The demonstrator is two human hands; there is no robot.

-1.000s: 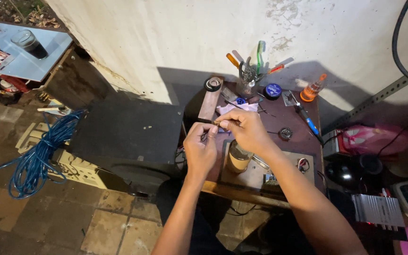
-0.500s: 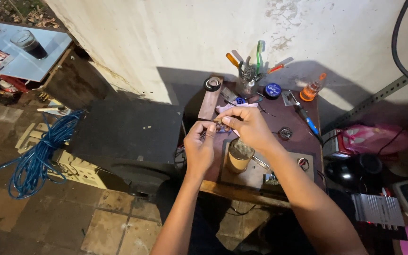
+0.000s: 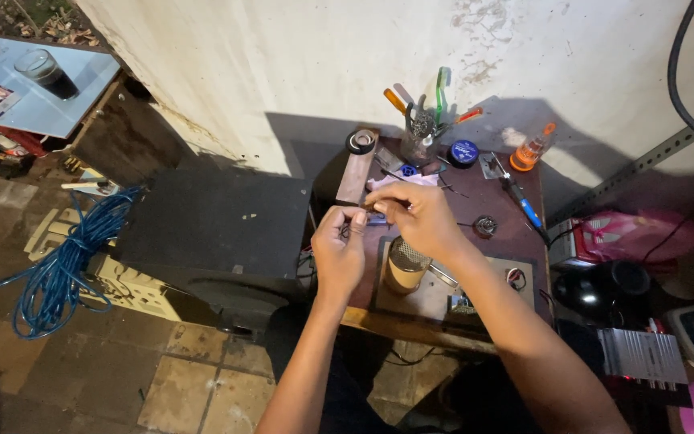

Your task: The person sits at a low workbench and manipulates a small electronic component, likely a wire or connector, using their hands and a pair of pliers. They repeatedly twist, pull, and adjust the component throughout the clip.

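Blue cable (image 3: 62, 261): coiled on floor, far left.
Left hand (image 3: 339, 253): pinching a small dark part (image 3: 347, 231), position unchanged.
Right hand (image 3: 415, 217): fingertips pinched at same part; shifted slightly, indicating fine adjustment.
Worktop (image 3: 516, 241): below, cluttered.

The left hand (image 3: 339, 253) now sits a little higher than a second ago. The right hand (image 3: 415, 217) shifts slightly left, its fingertips meeting the left hand's over a small dark part (image 3: 350, 227).
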